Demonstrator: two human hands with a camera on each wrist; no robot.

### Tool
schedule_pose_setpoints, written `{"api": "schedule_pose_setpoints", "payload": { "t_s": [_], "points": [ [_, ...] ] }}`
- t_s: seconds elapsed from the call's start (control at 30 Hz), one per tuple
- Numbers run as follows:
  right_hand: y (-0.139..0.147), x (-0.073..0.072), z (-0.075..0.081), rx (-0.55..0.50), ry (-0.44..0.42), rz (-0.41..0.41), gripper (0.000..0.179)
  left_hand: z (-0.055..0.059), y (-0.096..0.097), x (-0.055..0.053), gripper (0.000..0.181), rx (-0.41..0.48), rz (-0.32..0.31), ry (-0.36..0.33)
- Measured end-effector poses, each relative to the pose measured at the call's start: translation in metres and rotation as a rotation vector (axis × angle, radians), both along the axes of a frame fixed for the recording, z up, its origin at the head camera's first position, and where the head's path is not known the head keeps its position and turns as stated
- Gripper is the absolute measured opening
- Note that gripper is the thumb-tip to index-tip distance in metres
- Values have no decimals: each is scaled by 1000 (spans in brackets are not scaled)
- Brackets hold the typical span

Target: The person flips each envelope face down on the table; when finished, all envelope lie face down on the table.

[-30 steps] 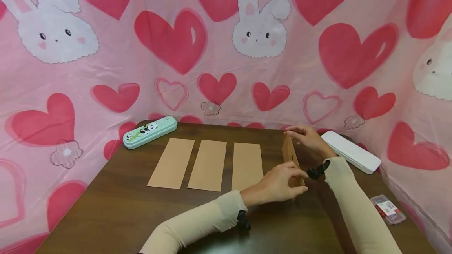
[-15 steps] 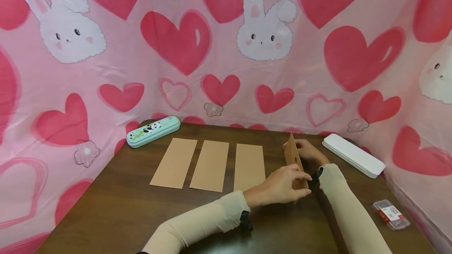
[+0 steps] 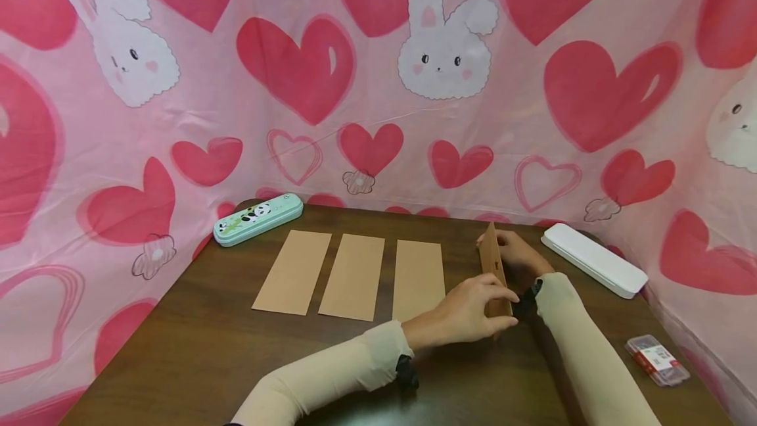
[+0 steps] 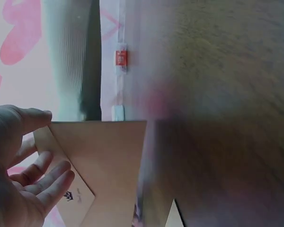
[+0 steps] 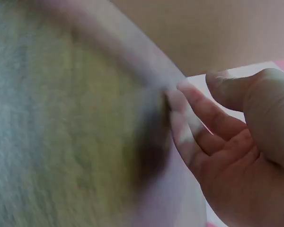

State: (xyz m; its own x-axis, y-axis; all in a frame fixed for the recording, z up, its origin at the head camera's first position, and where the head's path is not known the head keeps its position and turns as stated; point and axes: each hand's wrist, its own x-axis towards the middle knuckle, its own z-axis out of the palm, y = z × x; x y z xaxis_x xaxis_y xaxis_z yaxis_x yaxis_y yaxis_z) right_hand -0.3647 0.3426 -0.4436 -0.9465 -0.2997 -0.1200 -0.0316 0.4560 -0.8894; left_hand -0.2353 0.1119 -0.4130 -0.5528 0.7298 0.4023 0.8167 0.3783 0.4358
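Note:
A brown kraft envelope (image 3: 491,258) with a pointed flap and small dark print stands on edge at the right of the table. My left hand (image 3: 473,307) holds its near end, thumb apart from the fingers; in the left wrist view the thumb (image 4: 35,118) is at a corner and the fingers lie over the flap side. My right hand (image 3: 520,254) grips the far end, mostly behind the envelope, with fingertips showing past its far edge. In the right wrist view the right hand's thumb (image 5: 227,90) lies close to the brown paper.
Three flat brown paper rectangles (image 3: 292,273) lie in a row left of the hands. A mint panda pencil case (image 3: 258,219) is at the back left. A white case (image 3: 594,260) lies right of the right hand, and a small clear box (image 3: 658,360) sits nearer the right edge.
My right hand has slid from the envelope's upper far corner down along its far end. The left hand keeps its place at the near end. The head view has shifted slightly.

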Motion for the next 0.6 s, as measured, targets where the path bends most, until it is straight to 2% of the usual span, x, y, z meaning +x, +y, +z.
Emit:
{"api": "schedule_pose_setpoints", "payload": {
  "t_s": [0.1, 0.23, 0.37, 0.47, 0.6],
  "points": [
    [6, 1, 3, -13, 51, -12, 42, 1, -7, -1, 34, 30, 15, 8],
    [15, 3, 8, 51, 146, -23, 41, 1, -18, -4, 34, 50, 32, 25],
    [25, 5, 11, 66, 154, -71, 42, -2, -29, -5, 37, 48, 46, 37],
    [32, 6, 13, 48, 163, -119, 46, -5, -36, -7, 40, 13, 66, 6],
    [37, 13, 17, 69, 159, -194, 45, -8, -42, -8, 47, -60, 97, -85]
  ]
}}
